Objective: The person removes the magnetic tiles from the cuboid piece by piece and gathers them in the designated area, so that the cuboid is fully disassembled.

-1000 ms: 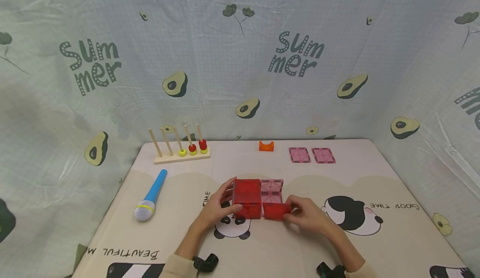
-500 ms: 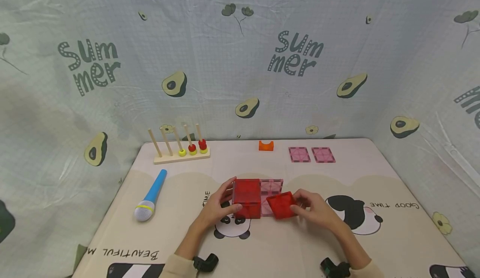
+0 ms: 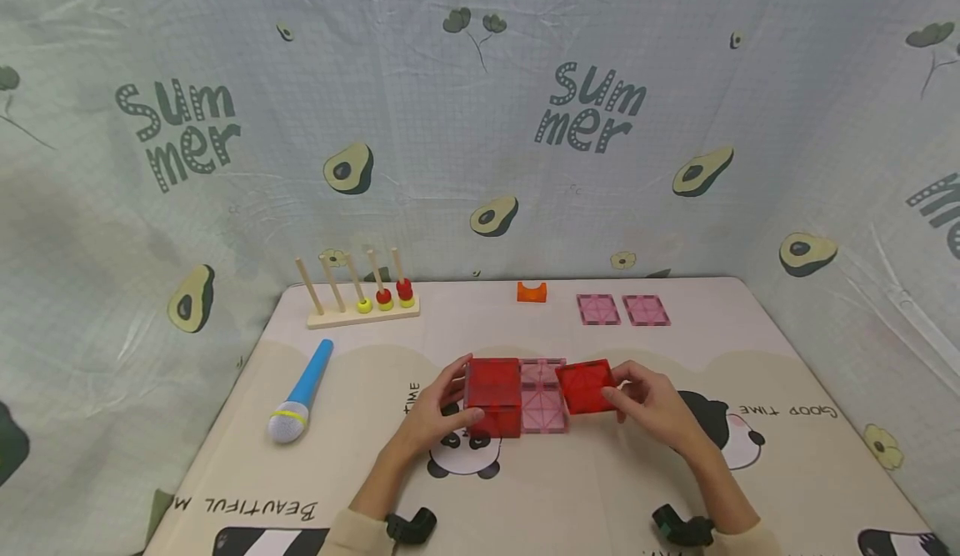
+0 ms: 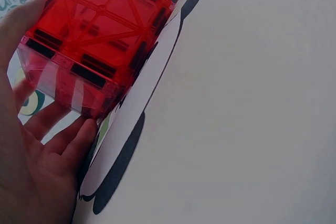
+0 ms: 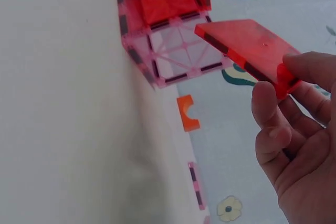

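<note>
My left hand (image 3: 431, 414) grips a cube of see-through red magnetic tiles (image 3: 492, 383) by its left side, thumb at the front. In the left wrist view, fingers curve round the cube's pinkish side (image 4: 63, 82). Joined to the cube's right are pink square tiles: one flat on the table (image 3: 545, 414), another upright at its back (image 5: 186, 51). My right hand (image 3: 652, 402) pinches a loose red square magnetic tile (image 5: 252, 45) by one edge between thumb and fingers. That red tile is held tilted, off the table, right of the pink tiles.
Two pink square tiles (image 3: 598, 309) lie flat at the back right. An orange notched block (image 3: 532, 293) stands near the back edge. At the left are a blue toy microphone (image 3: 309, 389) and a wooden peg stand (image 3: 363, 314) with red and yellow beads.
My right hand has lifted the red tile away from the front of the pink tiles, moving it right and back while turning it. The left hand and cube have stayed put.
</note>
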A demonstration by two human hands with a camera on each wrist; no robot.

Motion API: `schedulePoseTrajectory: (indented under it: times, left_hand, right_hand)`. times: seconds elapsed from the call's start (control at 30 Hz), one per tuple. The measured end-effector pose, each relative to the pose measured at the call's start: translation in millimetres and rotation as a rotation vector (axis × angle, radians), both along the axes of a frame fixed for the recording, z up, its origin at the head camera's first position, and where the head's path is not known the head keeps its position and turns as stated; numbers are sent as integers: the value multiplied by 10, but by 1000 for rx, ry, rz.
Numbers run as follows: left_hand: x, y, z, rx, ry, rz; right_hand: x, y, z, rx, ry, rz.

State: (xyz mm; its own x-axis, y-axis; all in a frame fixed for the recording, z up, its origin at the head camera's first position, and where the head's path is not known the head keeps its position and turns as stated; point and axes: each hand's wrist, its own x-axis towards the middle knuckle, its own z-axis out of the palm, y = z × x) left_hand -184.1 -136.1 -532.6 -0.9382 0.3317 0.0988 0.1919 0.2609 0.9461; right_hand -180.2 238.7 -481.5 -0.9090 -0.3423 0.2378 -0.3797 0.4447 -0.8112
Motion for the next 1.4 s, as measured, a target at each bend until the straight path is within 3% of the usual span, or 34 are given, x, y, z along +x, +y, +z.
schedulePoseTrajectory:
  times: [0.23, 0.43, 0.73, 1.13, 1.33, 1.4]
  left_hand:
    - [3, -3, 10, 7, 0, 1]
    - [4, 0, 11, 4, 0, 1]
    - [-3, -8, -18, 2, 0, 1]
    - [-10, -7, -15, 2, -2, 0]
    - [-11, -3, -19, 7, 1, -7]
    - [-12, 0, -19, 9, 2, -7]
  right_hand:
    - [-36, 86, 58, -64, -4, -83]
    - [-92, 129, 40, -173, 36, -151]
    - [-164, 249, 26, -273, 16, -250]
    - [-359, 416, 40, -329, 13, -535]
    - [-545, 568, 44, -509, -28, -686]
    - [-606, 629, 34, -522, -32, -721]
